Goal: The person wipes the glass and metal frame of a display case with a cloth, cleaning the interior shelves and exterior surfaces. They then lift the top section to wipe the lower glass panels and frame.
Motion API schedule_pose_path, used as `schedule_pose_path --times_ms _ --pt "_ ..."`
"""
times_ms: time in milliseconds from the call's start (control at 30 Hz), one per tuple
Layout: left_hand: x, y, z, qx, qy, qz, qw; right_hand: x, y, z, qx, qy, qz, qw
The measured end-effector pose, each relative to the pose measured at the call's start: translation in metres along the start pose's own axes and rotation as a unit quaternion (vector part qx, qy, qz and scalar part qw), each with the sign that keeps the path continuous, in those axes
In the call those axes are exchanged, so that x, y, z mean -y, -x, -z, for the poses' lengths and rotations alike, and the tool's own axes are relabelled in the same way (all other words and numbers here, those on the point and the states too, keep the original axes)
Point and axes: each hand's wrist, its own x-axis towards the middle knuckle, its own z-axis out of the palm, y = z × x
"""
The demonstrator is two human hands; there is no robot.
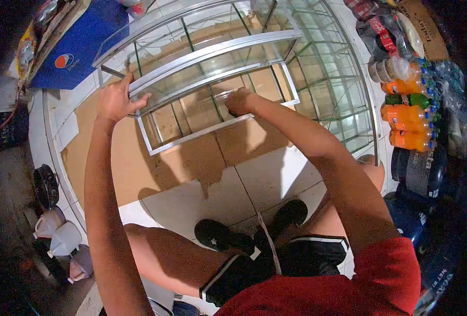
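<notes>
Reaches forward and down with both arms, almost straight, from a crouch. Grips with the left hand (116, 100) the near left corner of the glass display case (217, 58): fingers over the metal rail, thumb stretched along it toward the right, wrist straight, forearm bare. Clamps with the right hand (242, 101), curled into a fist with knuckles up, onto the top edge of the aluminium frame (191, 138) that juts from the case's near side; wrist bent slightly inward, a red sleeve (396, 263) at the shoulder.

Right in front of the knees: the case, glass panes and shelves showing through its top, set on a brown cardboard sheet (138, 168) over the white tiled floor (275, 174). Below the hands, flat on the tiles: two black shoes (217, 234).

Off to the left of the case: a blue box (73, 52) with the round logo and the word "Pepsi". Lower left, past the tile edge: a black pot (45, 184) and white jugs (59, 231).

Along the right side: orange soda bottles (407, 113) with labels too small to read, a green bottle (412, 99) between them, red-labelled Coca-Cola bottles (375, 26) further back, and a dark wrapped pack (423, 168) with only the letters "sta" legible. Top right: a cardboard box (425, 26), print blurred.
</notes>
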Motion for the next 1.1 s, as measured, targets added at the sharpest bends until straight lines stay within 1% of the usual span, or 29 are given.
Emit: schedule_pose_path --times_ms 33,100,133,200,233,300,333,367,433,467,533,567,633,667,700,733,767,833,867,900,933,1000,1100 --pt "-0.002 -0.001 0.003 0.018 -0.001 0.010 1.000 0.000 0.000 0.002 0.000 0.001 0.002 1.000" --pt "-0.003 -0.001 0.005 0.013 0.006 0.011 1.000 0.003 0.000 0.002 0.009 0.039 -0.007 0.999" --pt "-0.004 0.000 0.006 0.008 0.014 0.010 1.000 0.003 0.000 0.001 0.009 0.038 -0.005 0.999" --pt "-0.003 0.000 0.005 0.004 0.016 0.011 1.000 -0.002 -0.006 -0.009 -0.044 0.119 -0.019 0.992" --pt "-0.003 0.000 0.004 -0.002 0.019 0.011 1.000 -0.005 -0.011 -0.011 -0.044 0.118 -0.016 0.992" --pt "-0.004 0.000 0.006 0.011 0.018 0.014 1.000 -0.010 -0.019 -0.012 -0.182 0.109 -0.059 0.976" --pt "-0.005 -0.001 0.007 0.021 0.017 0.015 1.000 -0.014 -0.020 -0.013 -0.191 0.077 -0.073 0.976" --pt "-0.006 -0.002 0.007 0.020 0.016 0.016 1.000 -0.013 -0.016 0.000 -0.193 0.077 -0.072 0.976" --pt "-0.006 0.000 0.007 -0.003 0.024 0.008 1.000 -0.007 -0.013 0.018 -0.067 -0.049 -0.130 0.988" --pt "-0.004 0.000 0.006 -0.002 0.023 0.010 1.000 -0.003 -0.012 0.017 -0.068 -0.049 -0.127 0.988" --pt "-0.002 0.000 0.003 0.010 0.018 0.011 1.000 0.002 -0.005 0.012 -0.192 -0.136 -0.193 0.953" --pt "-0.002 0.001 0.001 0.011 0.020 0.011 1.000 -0.002 -0.016 -0.001 -0.190 -0.136 -0.194 0.953" --pt "0.000 -0.001 0.001 0.025 -0.001 0.017 1.000 -0.020 -0.046 -0.035 -0.184 -0.003 -0.132 0.974" --pt "-0.002 -0.003 0.002 0.025 -0.003 0.015 1.000 -0.024 -0.043 -0.026 -0.186 -0.005 -0.134 0.973" --pt "-0.004 -0.002 0.002 0.005 0.000 0.005 1.000 -0.027 -0.040 -0.013 -0.209 -0.154 -0.158 0.953" --pt "-0.004 0.000 0.004 -0.013 0.004 -0.003 1.000 -0.025 -0.037 -0.001 -0.226 -0.300 -0.177 0.910" --pt "-0.002 0.001 0.002 -0.012 0.001 -0.001 1.000 -0.028 -0.044 -0.002 -0.227 -0.301 -0.173 0.910" --pt "0.003 0.000 -0.003 -0.009 0.000 0.000 1.000 -0.050 -0.079 -0.011 -0.396 -0.257 -0.102 0.876" --pt "0.000 -0.001 0.001 -0.005 -0.002 -0.003 1.000 -0.074 -0.158 -0.065 -0.522 -0.525 -0.031 0.671" --pt "0.000 0.000 0.002 -0.007 -0.002 -0.004 1.000 -0.074 -0.163 -0.063 -0.524 -0.523 -0.033 0.671" --pt "0.001 0.000 0.001 -0.009 -0.001 -0.004 1.000 -0.074 -0.166 -0.060 -0.521 -0.576 -0.020 0.629" --pt "0.003 -0.001 -0.005 -0.009 0.004 -0.008 1.000 -0.074 -0.170 -0.055 -0.507 -0.675 0.005 0.536" --pt "0.005 0.000 -0.006 -0.027 -0.003 -0.012 1.000 -0.073 -0.174 -0.050 -0.465 -0.802 0.049 0.372"
